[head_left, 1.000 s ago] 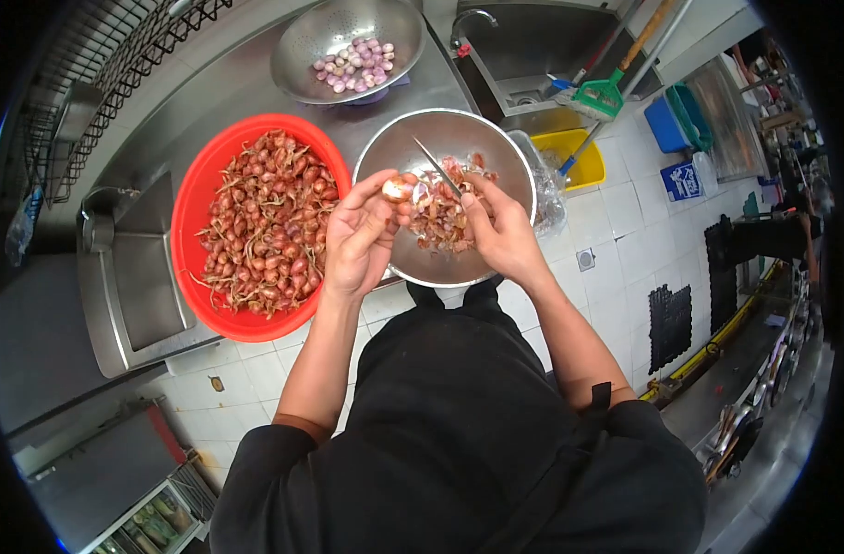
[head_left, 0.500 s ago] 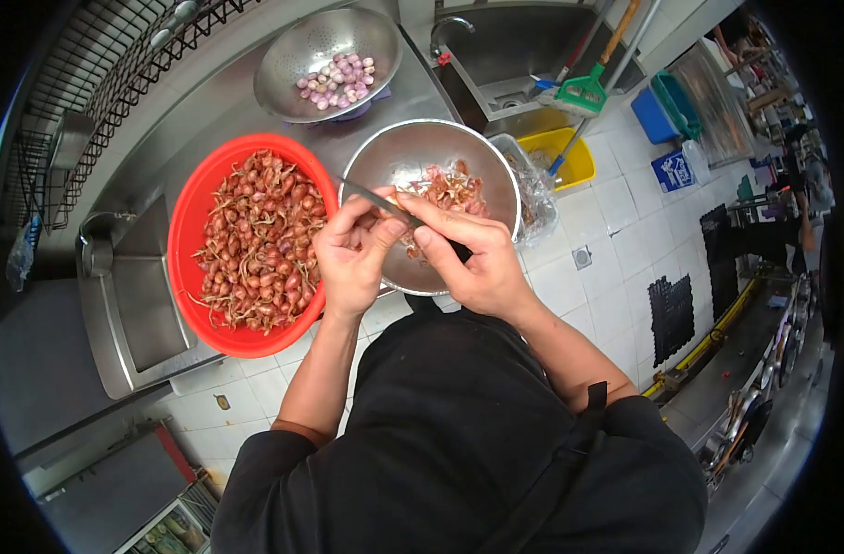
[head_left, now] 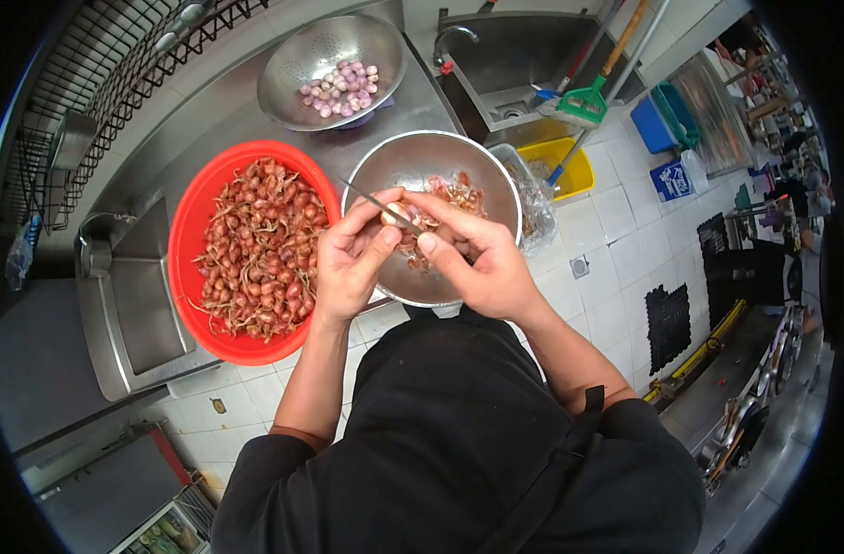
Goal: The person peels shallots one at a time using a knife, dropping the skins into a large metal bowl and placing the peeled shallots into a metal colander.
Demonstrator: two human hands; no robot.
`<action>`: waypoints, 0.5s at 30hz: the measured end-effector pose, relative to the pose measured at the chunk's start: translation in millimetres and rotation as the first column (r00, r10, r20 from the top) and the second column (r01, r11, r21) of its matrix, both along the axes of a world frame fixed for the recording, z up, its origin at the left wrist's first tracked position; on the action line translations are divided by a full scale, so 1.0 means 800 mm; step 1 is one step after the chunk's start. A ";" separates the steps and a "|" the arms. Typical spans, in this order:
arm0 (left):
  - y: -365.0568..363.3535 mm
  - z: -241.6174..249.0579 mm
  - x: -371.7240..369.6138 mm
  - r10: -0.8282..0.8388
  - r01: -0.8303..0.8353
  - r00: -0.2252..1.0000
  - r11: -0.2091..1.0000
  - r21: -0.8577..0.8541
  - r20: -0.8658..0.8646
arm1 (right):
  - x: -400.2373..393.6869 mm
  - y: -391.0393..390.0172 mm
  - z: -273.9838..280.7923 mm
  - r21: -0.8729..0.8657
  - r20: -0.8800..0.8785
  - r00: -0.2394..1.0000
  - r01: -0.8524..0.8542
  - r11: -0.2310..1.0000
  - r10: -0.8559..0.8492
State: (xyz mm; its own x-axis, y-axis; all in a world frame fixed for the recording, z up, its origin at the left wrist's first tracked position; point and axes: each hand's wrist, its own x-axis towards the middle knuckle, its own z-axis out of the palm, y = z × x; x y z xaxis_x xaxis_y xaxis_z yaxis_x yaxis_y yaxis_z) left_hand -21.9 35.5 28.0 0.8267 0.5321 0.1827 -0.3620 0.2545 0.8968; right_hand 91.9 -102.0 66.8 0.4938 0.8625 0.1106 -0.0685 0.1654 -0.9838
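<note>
Over the near left part of a steel bowl (head_left: 385,155), my left hand (head_left: 353,263) pinches a small pale shallot (head_left: 391,217). My right hand (head_left: 477,258) is closed on a knife (head_left: 376,202), whose blade points up and left across the shallot; the handle is mostly hidden in the palm. Reddish peels (head_left: 459,191) lie in the bowl under my hands. To the left a red basin (head_left: 184,268) holds a heap of unpeeled shallots (head_left: 260,245). Peeled purple-white shallots (head_left: 341,90) sit in a steel colander (head_left: 288,69) beyond.
Behind the bowl is a sink (head_left: 523,55) with a tap. A yellow container (head_left: 574,171), a plastic bag (head_left: 535,208) and a green brush (head_left: 583,103) stand at its right. Another sink (head_left: 145,305) lies left of the basin. At far right, a person in dark clothes (head_left: 754,272).
The shallot between my fingers shows more now, and the knife blade has shifted and turned slightly. The bowl and basin appear slightly lower in view.
</note>
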 end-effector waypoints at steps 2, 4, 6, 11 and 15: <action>0.002 0.001 -0.002 -0.003 0.003 1.000 1.000 -0.014 -0.013 | -0.001 0.002 0.003 -0.031 0.012 1.000 -0.016 0.999 0.016; 0.001 0.003 -0.003 -0.006 0.005 1.000 1.000 -0.028 -0.028 | -0.002 0.009 -0.011 0.038 0.236 0.970 0.050 0.998 -0.057; 0.002 0.006 -0.005 0.067 -0.060 0.994 0.995 0.078 -0.090 | -0.005 0.011 -0.014 0.035 0.232 0.971 0.046 0.998 -0.053; 0.010 0.000 -0.009 0.084 -0.072 0.993 0.986 0.149 -0.076 | -0.003 0.022 -0.021 0.117 0.137 0.988 0.051 0.992 -0.067; 0.010 0.005 -0.011 -0.047 0.063 0.996 0.973 -0.224 0.078 | 0.005 0.016 -0.012 -0.105 -0.272 0.961 -0.078 0.991 0.047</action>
